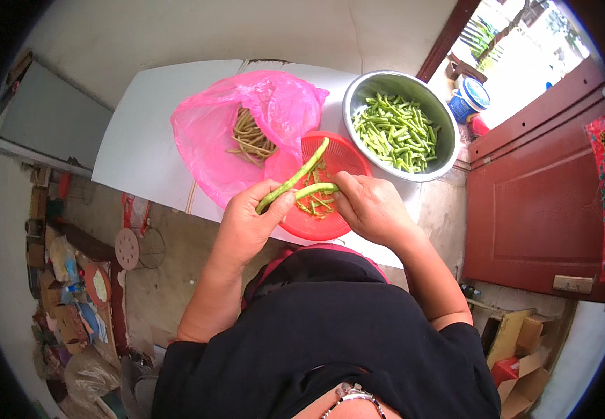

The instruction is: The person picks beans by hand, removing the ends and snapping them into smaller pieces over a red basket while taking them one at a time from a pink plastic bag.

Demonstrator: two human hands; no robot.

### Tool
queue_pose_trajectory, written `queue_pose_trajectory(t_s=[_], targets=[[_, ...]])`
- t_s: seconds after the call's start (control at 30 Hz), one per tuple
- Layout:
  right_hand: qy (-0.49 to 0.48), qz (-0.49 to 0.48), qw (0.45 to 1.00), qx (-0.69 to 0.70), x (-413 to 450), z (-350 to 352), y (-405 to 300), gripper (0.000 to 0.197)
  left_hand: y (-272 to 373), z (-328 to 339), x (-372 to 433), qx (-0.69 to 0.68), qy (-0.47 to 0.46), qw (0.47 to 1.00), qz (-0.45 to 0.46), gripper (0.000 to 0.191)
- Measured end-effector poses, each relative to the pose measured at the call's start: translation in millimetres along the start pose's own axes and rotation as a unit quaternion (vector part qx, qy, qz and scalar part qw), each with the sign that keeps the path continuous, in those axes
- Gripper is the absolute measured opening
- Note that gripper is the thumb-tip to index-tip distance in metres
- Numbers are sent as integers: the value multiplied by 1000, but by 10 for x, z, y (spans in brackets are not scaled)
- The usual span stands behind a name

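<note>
My left hand (pixel 247 217) grips a long green bean (pixel 302 168) that slants up and away past the thumb. A second stretch of green bean (pixel 315 189) spans from my left thumb to my right hand (pixel 375 208), whose fingers pinch its far end. Whether the two are separate beans is hidden in my left grip. Below both hands sits a red plastic colander (pixel 328 233) with thin green scraps in it. Left of it, a pink plastic bag (pixel 205 128) lies open around a bunch of brownish long beans (pixel 249 137). A metal basin (pixel 452 140) at the right holds many cut green bean pieces (pixel 397 135).
The white table (pixel 140 125) stands against a pale wall. To the right are a reddish-brown door (pixel 533 209) and a blue-and-white bucket (pixel 469 99) by the doorway. Cardboard boxes (pixel 525 377) stand low at right; clutter and a shelf (pixel 87 241) line the left.
</note>
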State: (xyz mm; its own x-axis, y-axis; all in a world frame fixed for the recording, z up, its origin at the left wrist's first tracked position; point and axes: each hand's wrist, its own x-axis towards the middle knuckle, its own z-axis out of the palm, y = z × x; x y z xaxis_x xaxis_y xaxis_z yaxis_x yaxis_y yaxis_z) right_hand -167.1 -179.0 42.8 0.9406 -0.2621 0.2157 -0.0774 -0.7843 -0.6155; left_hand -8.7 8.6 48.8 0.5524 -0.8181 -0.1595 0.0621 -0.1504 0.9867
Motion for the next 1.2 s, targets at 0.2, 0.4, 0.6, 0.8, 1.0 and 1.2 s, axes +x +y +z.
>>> queue_pose_trajectory(t_s=[0.2, 0.4, 0.6, 0.8, 1.0, 1.2], targets=[[86, -57, 994, 18, -50, 81, 187, 14, -19, 72, 84, 66, -18, 998, -5, 18], [8, -51, 998, -21, -14, -88, 124, 14, 34, 44, 249, 106, -68, 992, 4, 25], [12, -98, 988, -116, 65, -211, 153, 12, 115, -52, 353, 113, -72, 990, 38, 25], [19, -102, 991, -89, 114, -92, 132, 20, 20, 185, 380, 135, -87, 987, 12, 24], [53, -153, 972, -172, 143, -212, 20, 16, -38, 229, 400, 247, -84, 964, 55, 22], [178, -66, 977, -95, 150, 232, 0, 13, -256, 365, 473, -90, -32, 995, 1, 20]])
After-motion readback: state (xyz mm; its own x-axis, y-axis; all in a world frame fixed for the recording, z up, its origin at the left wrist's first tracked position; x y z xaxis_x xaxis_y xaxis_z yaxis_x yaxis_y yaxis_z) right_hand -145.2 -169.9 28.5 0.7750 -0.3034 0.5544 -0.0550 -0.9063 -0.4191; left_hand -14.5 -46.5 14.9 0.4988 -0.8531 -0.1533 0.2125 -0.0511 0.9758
